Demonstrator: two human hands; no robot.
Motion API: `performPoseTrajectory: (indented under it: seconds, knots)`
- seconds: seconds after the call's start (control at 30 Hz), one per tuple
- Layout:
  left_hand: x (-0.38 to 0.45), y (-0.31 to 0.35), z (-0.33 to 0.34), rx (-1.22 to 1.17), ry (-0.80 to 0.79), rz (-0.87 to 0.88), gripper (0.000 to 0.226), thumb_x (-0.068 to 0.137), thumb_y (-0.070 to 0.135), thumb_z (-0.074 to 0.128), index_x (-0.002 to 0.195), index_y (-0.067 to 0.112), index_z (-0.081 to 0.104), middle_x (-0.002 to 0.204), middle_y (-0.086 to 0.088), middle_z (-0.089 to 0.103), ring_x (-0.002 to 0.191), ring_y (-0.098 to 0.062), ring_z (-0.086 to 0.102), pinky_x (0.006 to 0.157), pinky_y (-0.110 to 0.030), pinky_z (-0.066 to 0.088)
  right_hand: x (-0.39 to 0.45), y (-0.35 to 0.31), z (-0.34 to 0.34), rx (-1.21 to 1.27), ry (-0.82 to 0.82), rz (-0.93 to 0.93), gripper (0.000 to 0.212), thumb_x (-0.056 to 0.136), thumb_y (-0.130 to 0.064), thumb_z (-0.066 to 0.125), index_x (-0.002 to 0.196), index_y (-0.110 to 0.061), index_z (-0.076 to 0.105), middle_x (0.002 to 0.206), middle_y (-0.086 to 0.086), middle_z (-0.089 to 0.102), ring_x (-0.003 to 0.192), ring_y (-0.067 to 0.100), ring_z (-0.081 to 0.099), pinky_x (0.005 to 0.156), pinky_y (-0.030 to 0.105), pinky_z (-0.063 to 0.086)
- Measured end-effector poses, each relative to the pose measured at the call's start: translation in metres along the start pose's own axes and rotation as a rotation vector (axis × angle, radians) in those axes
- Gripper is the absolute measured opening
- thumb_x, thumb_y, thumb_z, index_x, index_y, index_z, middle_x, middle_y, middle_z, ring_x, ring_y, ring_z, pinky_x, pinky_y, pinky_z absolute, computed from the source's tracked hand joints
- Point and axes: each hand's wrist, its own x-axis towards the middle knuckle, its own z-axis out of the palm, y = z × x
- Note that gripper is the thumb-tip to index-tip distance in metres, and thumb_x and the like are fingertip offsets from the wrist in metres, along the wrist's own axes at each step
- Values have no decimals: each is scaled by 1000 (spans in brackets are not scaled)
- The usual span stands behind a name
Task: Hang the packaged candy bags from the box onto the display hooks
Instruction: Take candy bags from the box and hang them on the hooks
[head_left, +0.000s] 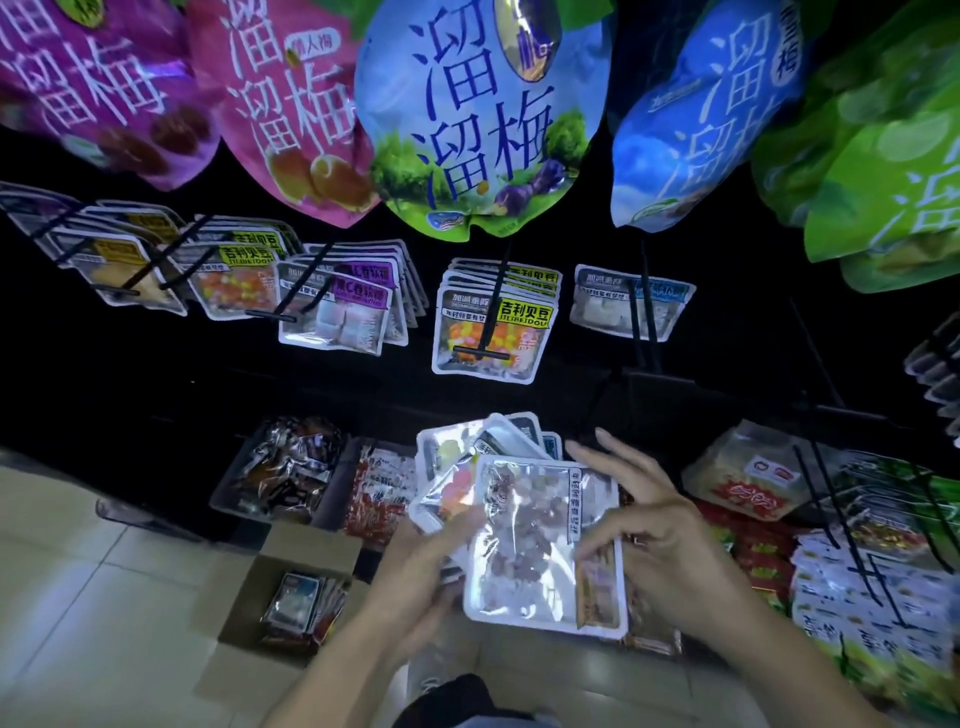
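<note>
I hold a fanned stack of clear white-edged candy bags (535, 540) in front of me. My left hand (421, 577) grips the stack from below at its left side. My right hand (649, 525) pinches the right edge of the top bag, which shows dark purplish candies. An open cardboard box (280, 587) with more bags inside sits on the floor at lower left. Black display hooks carry matching bags above: a yellow-labelled stack (491, 322), a purple-labelled stack (337, 306) and a blue-labelled bag (628, 301).
Large plum snack bags (483, 114) hang across the top. Bins of wrapped snacks (285, 467) stand at the shelf base. More hooks and green packs (872, 561) crowd the right. Pale floor tiles (78, 571) lie at left.
</note>
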Motion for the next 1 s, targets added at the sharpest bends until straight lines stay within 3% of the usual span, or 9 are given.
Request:
performPoseTrajectory:
  seconds: [0.1, 0.2, 0.3, 0.37, 0.47, 0.67, 0.8, 0.9, 1.0]
  knots:
    - [-3, -3, 7, 60, -19, 69, 71, 62, 23, 87, 129, 13, 64, 107, -7, 80, 89, -20, 78, 68, -31, 59, 3, -7, 2, 118, 227, 217, 48, 94, 6, 66, 102, -40, 79, 147, -22, 54, 143, 1, 42, 108, 31, 45]
    - [-4, -9, 13, -17, 74, 113, 66, 68, 19, 81, 132, 17, 64, 113, -5, 79, 94, -21, 77, 70, -31, 57, 4, -18, 9, 381, 510, 532, 21, 102, -24, 59, 114, -39, 69, 116, -11, 74, 113, 8, 68, 93, 32, 54]
    - [-4, -16, 14, -85, 140, 111, 76, 64, 26, 82, 136, 16, 61, 113, 0, 79, 94, -15, 77, 65, -24, 58, -3, -30, 15, 639, 402, 774, 27, 99, -43, 55, 111, -24, 69, 97, 3, 79, 87, 23, 75, 79, 42, 58]
    - [-7, -15, 15, -95, 137, 119, 72, 68, 25, 81, 136, 15, 60, 105, 4, 80, 84, -5, 77, 58, -17, 57, -11, -35, 24, 598, 273, 781, 29, 89, -43, 68, 105, -20, 73, 94, 5, 78, 75, 22, 72, 73, 37, 59]
    - [-12, -14, 17, -107, 116, 106, 58, 73, 21, 76, 128, 12, 60, 82, 12, 79, 68, 2, 74, 54, -15, 55, -15, -33, 38, 575, 331, 753, 16, 85, -31, 77, 98, -23, 77, 95, 5, 79, 79, 19, 74, 76, 39, 58]
    - [-17, -20, 16, -129, 212, 137, 39, 84, 11, 77, 120, 21, 67, 106, -6, 80, 88, -21, 79, 64, -31, 62, 0, -24, 25, 800, 571, 661, 20, 99, -15, 62, 117, -17, 70, 112, 4, 77, 106, 28, 71, 94, 48, 53]
    - [-22, -18, 11, -119, 272, 151, 49, 83, 13, 80, 128, 22, 63, 113, -7, 79, 103, -29, 76, 79, -43, 62, 10, -6, 2, 761, 672, 599, 31, 97, -22, 62, 128, -19, 66, 122, -1, 74, 113, 23, 70, 98, 46, 55]
    - [-24, -17, 11, -79, 264, 164, 49, 81, 12, 80, 127, 19, 64, 112, -9, 79, 102, -31, 76, 83, -46, 61, 13, 13, -15, 661, 839, 567, 23, 99, -23, 65, 122, -23, 71, 116, 0, 75, 110, 29, 71, 86, 40, 63]
    - [-22, -17, 29, -29, 205, 181, 46, 77, 11, 78, 120, 19, 68, 108, -10, 79, 92, -28, 78, 76, -41, 60, 5, 28, -41, 575, 958, 527, 21, 101, -25, 65, 119, -20, 72, 110, 4, 75, 113, 33, 69, 101, 50, 53]
